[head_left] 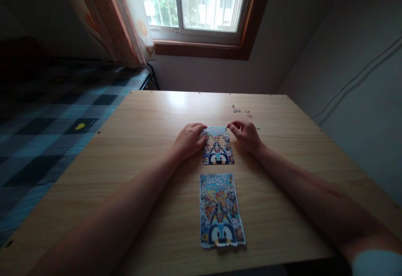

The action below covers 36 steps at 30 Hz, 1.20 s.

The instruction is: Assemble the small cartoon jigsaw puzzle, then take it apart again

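A partly assembled jigsaw puzzle (217,148) lies flat on the table, with wood showing through gaps in its middle. My left hand (190,139) rests along its left edge, thumb and forefinger apart and touching the border. At the puzzle's top right corner, the fingertips of my right hand (243,132) are pinched together. Whatever is between them is too small to make out. Below the puzzle, nearer to me, is a printed reference picture (221,209) with a torn lower edge. It shows the same blue dog's face and lettering.
Several loose puzzle pieces (236,110) are scattered past my right hand, one partly beside its knuckles. The wooden table (150,121) reaches toward a window (207,3). A bed with a checked cover (103,100) stands at the left, and a wall (354,83) at the right.
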Tool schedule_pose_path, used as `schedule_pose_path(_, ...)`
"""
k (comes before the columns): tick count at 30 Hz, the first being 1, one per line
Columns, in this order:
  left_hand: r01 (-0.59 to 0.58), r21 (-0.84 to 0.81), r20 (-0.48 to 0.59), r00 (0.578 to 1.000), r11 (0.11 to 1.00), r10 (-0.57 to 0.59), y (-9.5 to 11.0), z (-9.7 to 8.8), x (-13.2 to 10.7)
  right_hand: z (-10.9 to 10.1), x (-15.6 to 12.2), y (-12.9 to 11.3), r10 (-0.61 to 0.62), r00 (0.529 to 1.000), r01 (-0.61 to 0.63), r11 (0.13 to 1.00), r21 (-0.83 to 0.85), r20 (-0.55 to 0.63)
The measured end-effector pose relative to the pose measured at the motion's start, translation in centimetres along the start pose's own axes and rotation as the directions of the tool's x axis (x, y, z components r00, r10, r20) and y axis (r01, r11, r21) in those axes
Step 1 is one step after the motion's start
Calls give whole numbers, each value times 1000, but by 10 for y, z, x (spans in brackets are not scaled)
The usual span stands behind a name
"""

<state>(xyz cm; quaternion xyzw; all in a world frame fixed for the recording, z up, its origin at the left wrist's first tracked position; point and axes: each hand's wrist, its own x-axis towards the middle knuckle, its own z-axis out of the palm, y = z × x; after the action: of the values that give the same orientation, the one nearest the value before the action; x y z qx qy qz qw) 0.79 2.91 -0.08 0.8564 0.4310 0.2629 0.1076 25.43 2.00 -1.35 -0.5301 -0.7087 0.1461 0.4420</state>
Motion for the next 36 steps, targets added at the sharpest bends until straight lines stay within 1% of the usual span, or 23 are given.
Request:
schedule_pose_path(6,1,-17,-13,1000,1000,-1,-1,1,0,-2,0,-4,-14,1000,14,1000,2,-5)
schedule_pose_path(10,10,-21,-18,1000,1000,-10,0,1,0,-3,-2,-8,-28,999,28,999,-17,15)
schedule_pose_path(14,33,-36,-13,999,999,-33,1,0,-1,-4,-5,-11,-16,999,16,1000,11,45)
schedule_pose_path(17,43,-46,-13,999,998,-44,2,-3,-2,-4,-6,-12,-12,1000,11,999,30,26)
schedule_pose_path(21,55,-65,-12,998,996,-56,3,-7,-5,-3,-9,-13,49,999,-48,990,136,-2)
schedule_pose_path(25,69,-94,-19,997,993,-71,2,-10,-8,-2,-11,-14,117,993,-116,966,232,12)
schedule_pose_path(29,89,-102,-15,996,991,-91,2,-11,-10,-3,-12,-16,148,988,-153,955,254,39)
schedule_pose_path(36,113,-100,7,994,989,-113,3,-15,-10,-4,-12,-21,156,979,-184,950,253,128)
